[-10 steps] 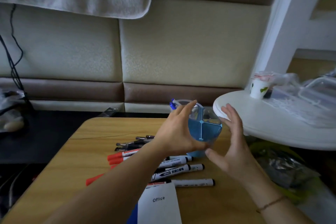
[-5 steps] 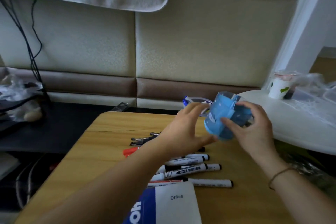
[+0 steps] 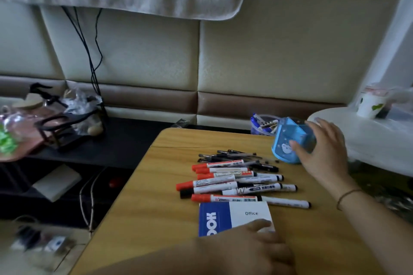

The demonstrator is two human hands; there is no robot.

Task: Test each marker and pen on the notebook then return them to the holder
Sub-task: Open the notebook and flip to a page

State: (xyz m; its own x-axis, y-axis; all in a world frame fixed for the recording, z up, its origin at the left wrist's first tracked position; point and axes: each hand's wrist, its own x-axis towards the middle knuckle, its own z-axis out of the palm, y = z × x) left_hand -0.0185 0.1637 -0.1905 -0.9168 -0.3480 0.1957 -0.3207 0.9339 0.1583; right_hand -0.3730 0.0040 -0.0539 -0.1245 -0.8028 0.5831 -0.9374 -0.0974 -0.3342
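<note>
- My right hand (image 3: 321, 152) grips the blue holder (image 3: 290, 140), fingers curled round its side. The holder is tilted, with its bottom edge near the table (image 3: 138, 207), at about 1 o'clock from the pile.
- I cannot see anything inside the holder. It looks see-through and bare from here, but the picture is a bit blurry.
- My left hand (image 3: 252, 245) rests on the near edge of the notebook (image 3: 234, 216). The fingers look loosely bent and they pinch nothing that I can see.
- The notebook lies shut at 6 o'clock from the pile, with its blue and white cover up.
- The markers (image 3: 232, 183) lie flat in a heap in the middle of the table. Some have red caps and some have black caps. All the caps I can see are on.
- The thin dark pens (image 3: 232, 155) lie at 12 o'clock from the markers, just touching the heap.
- A clear cup (image 3: 263, 125) with blue bits in it stands behind the holder, at the far table edge.
- I think the job is at the very start. Nothing is written yet, because the notebook is not open.
- What is left, I think: stand the holder up, open the notebook, try every marker and pen one by one, and drop each back in the holder.
</note>
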